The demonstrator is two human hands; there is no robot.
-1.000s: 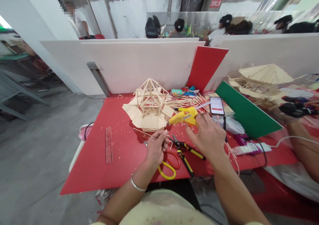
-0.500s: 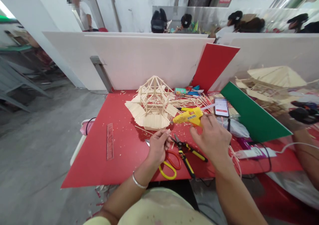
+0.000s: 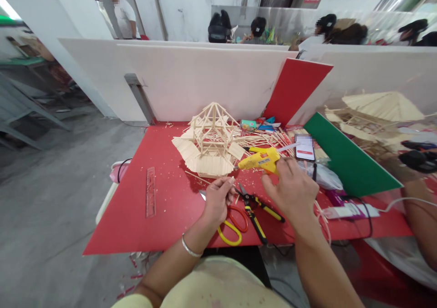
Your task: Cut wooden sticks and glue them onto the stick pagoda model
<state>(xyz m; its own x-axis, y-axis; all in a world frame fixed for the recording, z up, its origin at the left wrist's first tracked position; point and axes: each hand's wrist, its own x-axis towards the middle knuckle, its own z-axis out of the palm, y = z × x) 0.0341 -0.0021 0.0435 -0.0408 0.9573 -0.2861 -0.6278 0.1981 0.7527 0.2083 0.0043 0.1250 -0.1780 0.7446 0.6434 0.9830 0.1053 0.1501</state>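
My right hand [image 3: 295, 185] is closed around the handle of a yellow glue gun [image 3: 259, 159], its nozzle pointing left toward the front of a wooden stick model [image 3: 213, 144]. The model has an open frame top and slatted eaves. In front of it, my left hand [image 3: 218, 194] pinches a small pale wooden stick piece [image 3: 232, 179] just below the nozzle. Beneath and beside this hand lie scissors [image 3: 232, 233] with one red and one yellow handle loop. Black-and-yellow pliers-like cutters [image 3: 254, 214] rest between my hands.
Loose sticks [image 3: 262, 139] and a phone [image 3: 304, 147] lie at the back right of the red tabletop [image 3: 119, 217]. A clear ruler [image 3: 150, 192] is on the left. A green board [image 3: 351, 158] leans at right, near another person's arm [image 3: 418, 208]. White panels [image 3: 205, 80] stand behind.
Both hands and the glue gun hold almost the same position. The view has shifted very slightly, and the person standing in the left background appears a little farther right.
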